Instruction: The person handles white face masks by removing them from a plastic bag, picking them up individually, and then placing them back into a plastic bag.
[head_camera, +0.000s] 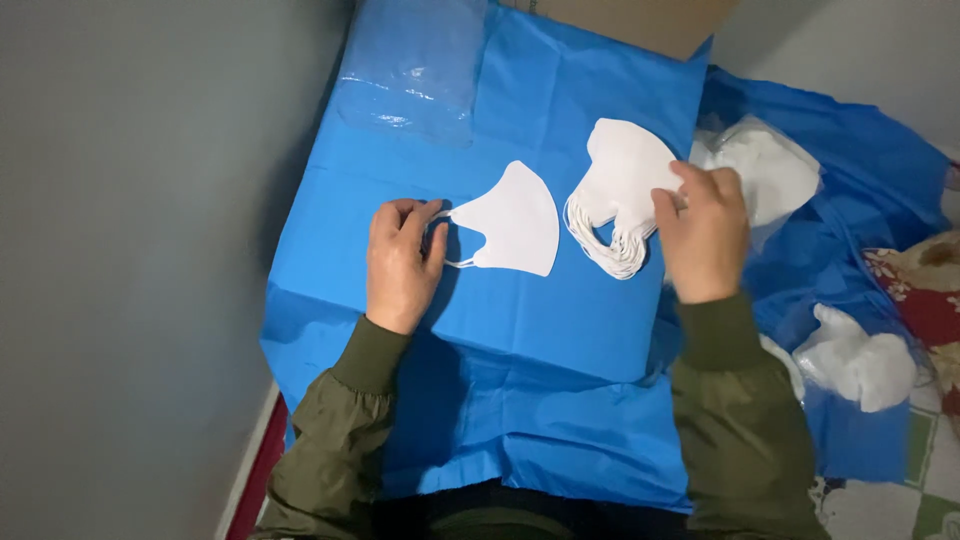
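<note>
A single white folded face mask lies flat on a blue sheet. My left hand pinches the ear loop at the mask's left end. To the right lies a stack of several white masks, ear loops bunched at its lower edge. My right hand rests on the stack's right side, fingers curled over the top mask. Both sleeves are olive green.
A clear plastic bag lies at the sheet's top left. A bag of white masks sits right of the stack, crumpled white plastic lower right. A cardboard box is at the top. A grey wall runs along the left.
</note>
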